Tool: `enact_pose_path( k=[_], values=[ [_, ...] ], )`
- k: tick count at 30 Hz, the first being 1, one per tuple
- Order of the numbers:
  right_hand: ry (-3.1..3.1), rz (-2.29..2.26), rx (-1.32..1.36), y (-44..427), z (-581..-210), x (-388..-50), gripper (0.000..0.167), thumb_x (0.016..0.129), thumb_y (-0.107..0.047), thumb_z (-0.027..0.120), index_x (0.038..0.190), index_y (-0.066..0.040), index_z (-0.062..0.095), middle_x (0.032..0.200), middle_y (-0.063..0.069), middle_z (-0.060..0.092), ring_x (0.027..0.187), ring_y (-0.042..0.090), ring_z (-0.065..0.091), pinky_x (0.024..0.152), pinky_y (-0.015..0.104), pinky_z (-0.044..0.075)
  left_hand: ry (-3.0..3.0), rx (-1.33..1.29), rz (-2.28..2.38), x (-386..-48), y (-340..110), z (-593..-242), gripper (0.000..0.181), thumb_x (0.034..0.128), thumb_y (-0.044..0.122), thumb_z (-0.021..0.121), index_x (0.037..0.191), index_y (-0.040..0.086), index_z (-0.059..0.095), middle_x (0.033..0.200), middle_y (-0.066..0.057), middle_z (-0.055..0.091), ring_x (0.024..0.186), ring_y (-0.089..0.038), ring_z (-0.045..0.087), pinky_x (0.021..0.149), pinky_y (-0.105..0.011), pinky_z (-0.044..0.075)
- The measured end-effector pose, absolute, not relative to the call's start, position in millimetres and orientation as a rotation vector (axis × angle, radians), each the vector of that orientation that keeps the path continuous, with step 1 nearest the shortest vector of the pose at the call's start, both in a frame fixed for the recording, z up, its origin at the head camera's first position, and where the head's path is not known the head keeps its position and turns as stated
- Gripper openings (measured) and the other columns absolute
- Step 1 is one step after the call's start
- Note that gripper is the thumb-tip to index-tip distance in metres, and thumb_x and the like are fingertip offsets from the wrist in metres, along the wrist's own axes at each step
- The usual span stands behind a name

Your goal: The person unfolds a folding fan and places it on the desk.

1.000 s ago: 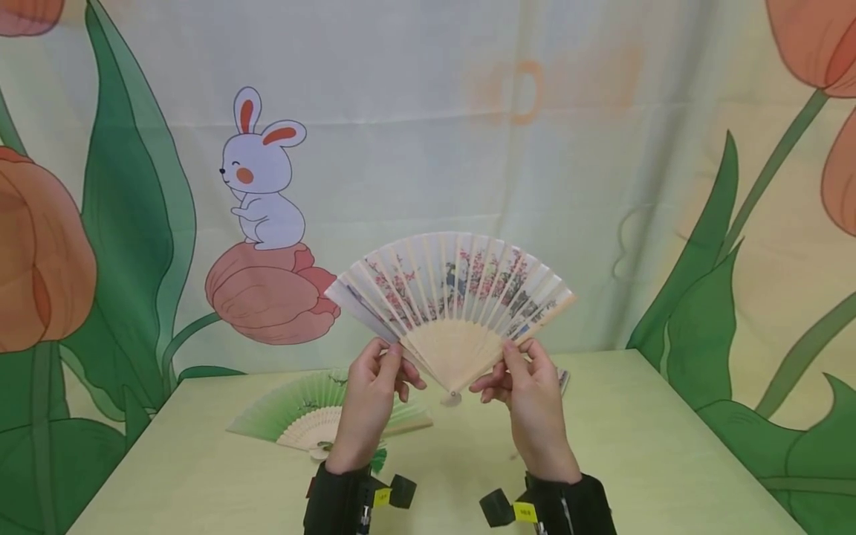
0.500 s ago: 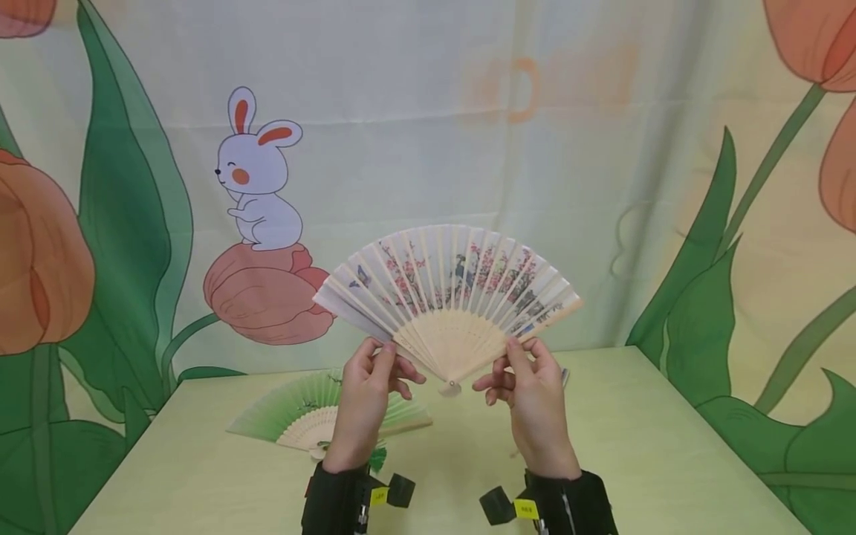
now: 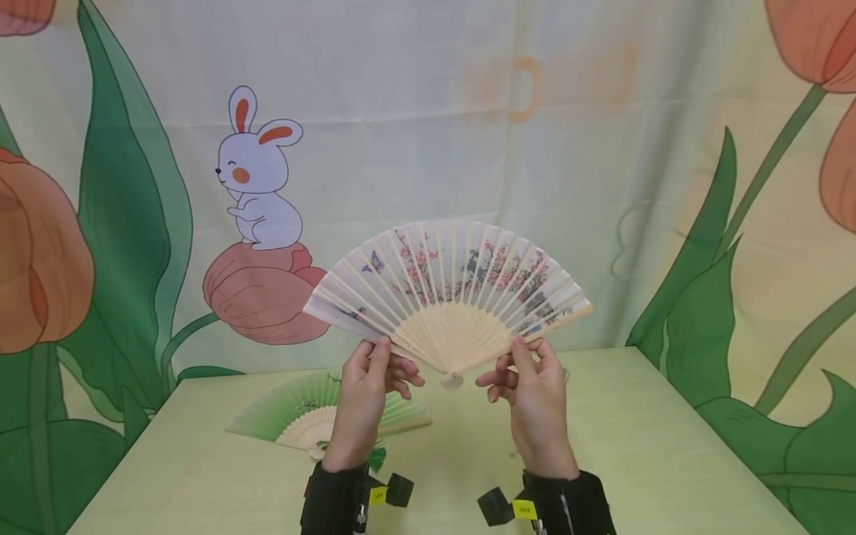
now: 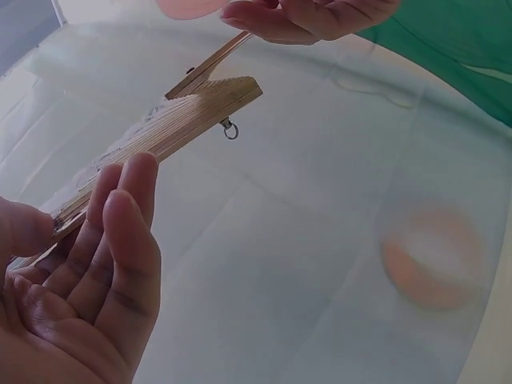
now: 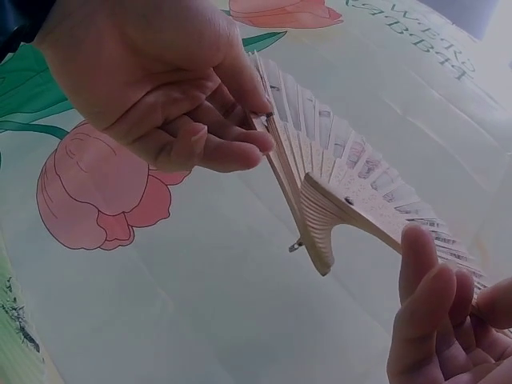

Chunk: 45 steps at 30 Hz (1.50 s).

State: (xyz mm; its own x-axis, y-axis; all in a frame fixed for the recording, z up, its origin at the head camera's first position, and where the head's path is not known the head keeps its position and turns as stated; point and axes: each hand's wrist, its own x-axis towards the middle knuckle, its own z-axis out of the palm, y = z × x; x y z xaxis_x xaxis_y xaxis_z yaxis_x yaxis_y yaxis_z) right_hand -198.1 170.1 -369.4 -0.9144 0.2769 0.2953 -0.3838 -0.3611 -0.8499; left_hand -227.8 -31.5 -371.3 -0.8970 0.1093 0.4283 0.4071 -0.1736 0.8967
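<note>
A white folding fan (image 3: 461,267) with pink blossoms and a butterfly is held up, spread wide, in the head view. My left hand (image 3: 366,394) pinches its left outer stick between thumb and fingers. On the other side, my right hand (image 3: 538,401) pinches the right outer stick the same way. The fan's pale wooden ribs (image 5: 320,228) converge at the pivot between both hands, where a small metal ring (image 4: 231,130) hangs in the left wrist view. Behind my left forearm, a green folding fan (image 3: 301,409) lies spread on the table, partly hidden.
The pale green table (image 3: 655,446) spans the lower view. A green tassel (image 3: 377,457) lies beside the green fan. Behind the table hangs a backdrop (image 3: 428,148) printed with tulips and a rabbit. Part of a small object (image 3: 567,375) shows behind my right hand.
The white fan has spread wider and risen a little, exposing the butterfly and more of the left panels. My hands have moved slightly apart, keeping their pinch on its outer sticks.
</note>
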Motion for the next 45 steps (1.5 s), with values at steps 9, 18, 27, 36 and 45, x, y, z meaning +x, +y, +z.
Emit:
enact_pose_path(
  k=[9,18,27,36,45],
  values=[
    [-1.395,2.310,0.105,169.8,-370.8,-199.9,0.024,0.105,-0.027,0.047,0.103,-0.004,0.042,0.077,0.006,0.049,0.061,0.019,0.067,0.047,0.022,0.045,-1.871,-0.629,-2.165,-228.6,-31.5,-372.2,0.037,0.1052,0.035,0.043,0.117,0.002,0.054,0.090,-0.018,0.067,0.076,-0.028,0.069,0.061,-0.032,0.055],
    [-1.327,2.322,0.100,168.6,-370.3,-200.1,0.028,0.105,-0.028,0.046,0.121,-0.006,0.046,0.082,0.005,0.048,0.064,0.018,0.068,0.049,0.021,0.046,-1.865,-0.599,-2.153,-227.3,-30.1,-371.6,0.037,0.1050,0.036,0.044,0.116,0.001,0.051,0.095,-0.020,0.068,0.080,-0.028,0.069,0.064,-0.035,0.055],
    [-1.225,2.336,0.070,168.6,-369.4,-199.8,0.024,0.104,-0.028,0.047,0.115,-0.006,0.045,0.082,0.006,0.049,0.071,0.020,0.071,0.052,0.021,0.048,-1.829,-0.609,-2.170,-227.3,-29.5,-371.8,0.036,0.1032,0.035,0.049,0.117,0.002,0.056,0.098,-0.021,0.065,0.079,-0.028,0.068,0.061,-0.029,0.053],
    [-1.159,2.356,0.056,170.7,-370.0,-201.2,0.020,0.105,-0.026,0.046,0.108,-0.006,0.043,0.082,0.005,0.047,0.074,0.021,0.071,0.056,0.023,0.052,-1.814,-0.536,-2.130,-227.6,-31.0,-371.3,0.031,0.1003,0.028,0.058,0.122,0.006,0.058,0.105,-0.016,0.057,0.081,-0.026,0.063,0.056,-0.025,0.048],
    [-1.154,2.324,0.033,174.8,-370.8,-201.0,0.018,0.105,-0.024,0.045,0.112,-0.007,0.045,0.081,0.004,0.046,0.073,0.019,0.071,0.057,0.022,0.052,-1.756,-0.472,-2.176,-228.3,-33.9,-370.5,0.028,0.1005,0.024,0.058,0.122,0.006,0.058,0.105,-0.015,0.058,0.080,-0.022,0.061,0.054,-0.024,0.046]
  ],
)
